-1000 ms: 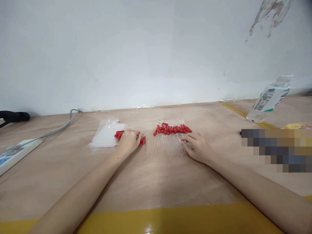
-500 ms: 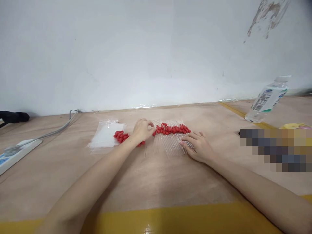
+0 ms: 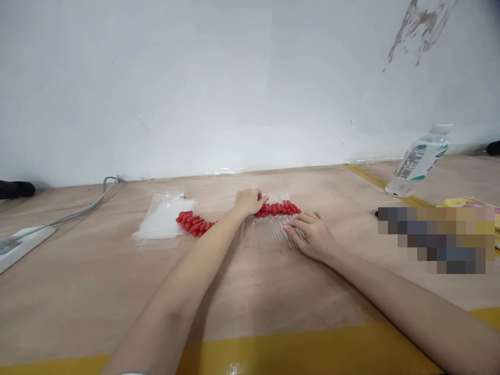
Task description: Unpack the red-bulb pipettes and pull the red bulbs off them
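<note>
Power strip (image 3: 33,242) far L, then bags (image 3: 158,221), bulb pile (image 3: 194,225), tubes (image 3: 265,234) going R — bottle (image 3: 417,161) farther R, nr wall (image 3: 234,94).

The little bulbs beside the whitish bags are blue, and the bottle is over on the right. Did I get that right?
Not quite: the bulbs beside the whitish bags are red, as the head view shows. The bottle is indeed over on the right.

At centre frame, the bare left hand (image 3: 249,201) is overlapping one end of a row of small, red, rounded bulbs (image 3: 278,209), while the bare right hand (image 3: 312,237) is resting against slender, transparent, straight tubes (image 3: 266,234).
</note>
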{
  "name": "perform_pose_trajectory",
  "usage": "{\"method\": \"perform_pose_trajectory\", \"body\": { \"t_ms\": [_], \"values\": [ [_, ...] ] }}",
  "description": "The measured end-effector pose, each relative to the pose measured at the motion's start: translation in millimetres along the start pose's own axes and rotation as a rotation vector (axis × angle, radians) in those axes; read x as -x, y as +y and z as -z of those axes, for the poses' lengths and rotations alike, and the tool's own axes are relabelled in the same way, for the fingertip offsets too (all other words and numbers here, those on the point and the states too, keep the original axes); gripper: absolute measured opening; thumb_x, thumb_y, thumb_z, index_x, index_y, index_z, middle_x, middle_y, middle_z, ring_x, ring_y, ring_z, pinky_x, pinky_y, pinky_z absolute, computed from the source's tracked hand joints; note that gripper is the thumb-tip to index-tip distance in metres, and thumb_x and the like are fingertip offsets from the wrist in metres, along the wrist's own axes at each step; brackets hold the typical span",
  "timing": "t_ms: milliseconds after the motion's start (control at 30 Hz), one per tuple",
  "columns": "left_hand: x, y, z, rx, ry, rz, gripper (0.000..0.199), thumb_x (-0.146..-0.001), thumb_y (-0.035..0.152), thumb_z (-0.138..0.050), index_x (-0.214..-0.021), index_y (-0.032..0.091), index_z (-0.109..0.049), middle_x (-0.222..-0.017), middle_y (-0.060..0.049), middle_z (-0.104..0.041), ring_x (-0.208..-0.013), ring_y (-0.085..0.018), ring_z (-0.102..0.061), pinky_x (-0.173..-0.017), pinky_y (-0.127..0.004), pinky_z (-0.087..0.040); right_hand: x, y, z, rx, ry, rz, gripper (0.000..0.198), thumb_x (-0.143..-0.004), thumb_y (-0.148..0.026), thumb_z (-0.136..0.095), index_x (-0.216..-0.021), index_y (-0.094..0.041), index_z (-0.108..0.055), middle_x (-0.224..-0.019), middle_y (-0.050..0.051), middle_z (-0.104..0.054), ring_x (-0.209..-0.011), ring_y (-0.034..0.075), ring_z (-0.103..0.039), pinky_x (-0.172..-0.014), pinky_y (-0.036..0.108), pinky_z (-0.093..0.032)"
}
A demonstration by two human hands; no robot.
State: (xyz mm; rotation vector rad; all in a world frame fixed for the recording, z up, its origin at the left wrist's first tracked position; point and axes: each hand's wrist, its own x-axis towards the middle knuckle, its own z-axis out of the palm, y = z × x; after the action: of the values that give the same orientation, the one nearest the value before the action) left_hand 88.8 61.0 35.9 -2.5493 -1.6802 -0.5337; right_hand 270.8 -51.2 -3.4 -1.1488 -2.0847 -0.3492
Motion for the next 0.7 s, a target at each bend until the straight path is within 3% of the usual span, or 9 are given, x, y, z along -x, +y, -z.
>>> {"method": "perform_pose_trajectory", "body": {
  "t_ms": [133, 267, 367, 433, 567, 700],
  "values": [
    [10.7, 0.1, 7.9, 0.001, 0.086, 0.056, 0.023, -0.082, 0.035, -0.045, -0.084, 0.015, -0.058, -0.078, -0.008, -0.064, -0.077, -0.022, -0.059, -0.072, -0.033, -0.042, 0.3, 0.1, 0.4, -0.001, 0.01, 0.003, 0.025, -0.086, -0.032, -0.045, -0.075, -0.02, -0.064, -0.072, 0.003, -0.062, -0.073, 0.014, -0.054, -0.072, 0.03, -0.03],
    [43.8, -6.6, 26.4, 0.036, 0.2, 0.062, 0.023, -0.084, 0.029, -0.042, -0.101, 0.016, -0.05, -0.084, -0.007, -0.062, -0.077, -0.019, -0.058, -0.069, -0.03, -0.043, 1.1, 0.7, -0.7, -0.026, 0.05, 0.015, 0.021, -0.084, -0.03, -0.047, -0.077, -0.02, -0.064, -0.074, 0.003, -0.063, -0.073, 0.014, -0.056, -0.073, 0.031, -0.033],
    [85.8, -16.1, 38.5, 0.192, 0.335, -0.076, 0.021, -0.084, 0.029, -0.045, -0.101, 0.017, -0.049, -0.083, -0.004, -0.061, -0.073, -0.015, -0.058, -0.067, -0.026, -0.044, 0.6, -1.8, -0.4, -0.098, 0.13, 0.033, 0.021, -0.083, -0.029, -0.049, -0.096, -0.019, -0.061, -0.092, 0.007, -0.063, -0.086, 0.017, -0.056, -0.079, 0.033, -0.038],
    [116.5, -22.2, 41.7, 0.258, 0.381, -0.14, 0.018, -0.084, 0.028, -0.046, -0.098, 0.018, -0.051, -0.088, -0.004, -0.062, -0.076, -0.014, -0.059, -0.07, -0.025, -0.045, -0.6, -6.0, 1.2, -0.137, 0.156, 0.068, 0.036, -0.081, -0.03, -0.051, -0.114, -0.016, -0.052, -0.11, 0.011, -0.057, -0.102, 0.02, -0.052, -0.086, 0.035, -0.039],
    [161.7, -27.2, 35.1, 0.335, 0.39, -0.223, 0.012, -0.082, 0.025, -0.052, -0.09, 0.018, -0.054, -0.08, -0.002, -0.063, -0.07, -0.012, -0.059, -0.064, -0.023, -0.047, -2.9, -19.6, 4.8, -0.151, 0.045, 0.223, 0.054, -0.081, -0.035, -0.052, -0.129, -0.015, -0.037, -0.128, 0.011, -0.046, -0.12, 0.023, -0.039, -0.098, 0.041, -0.033],
    [174.1, -21.3, 23.1, 0.392, 0.384, -0.272, 0.009, -0.082, 0.024, -0.051, -0.088, 0.018, -0.055, -0.075, -0.001, -0.062, -0.067, -0.012, -0.059, -0.063, -0.023, -0.047, -2.0, -31.8, 2.9, -0.154, -0.089, 0.373, 0.047, -0.082, -0.038, -0.05, -0.124, -0.019, -0.045, -0.121, 0.007, -0.053, -0.119, 0.023, -0.041, -0.102, 0.047, -0.028]
  ]
}}
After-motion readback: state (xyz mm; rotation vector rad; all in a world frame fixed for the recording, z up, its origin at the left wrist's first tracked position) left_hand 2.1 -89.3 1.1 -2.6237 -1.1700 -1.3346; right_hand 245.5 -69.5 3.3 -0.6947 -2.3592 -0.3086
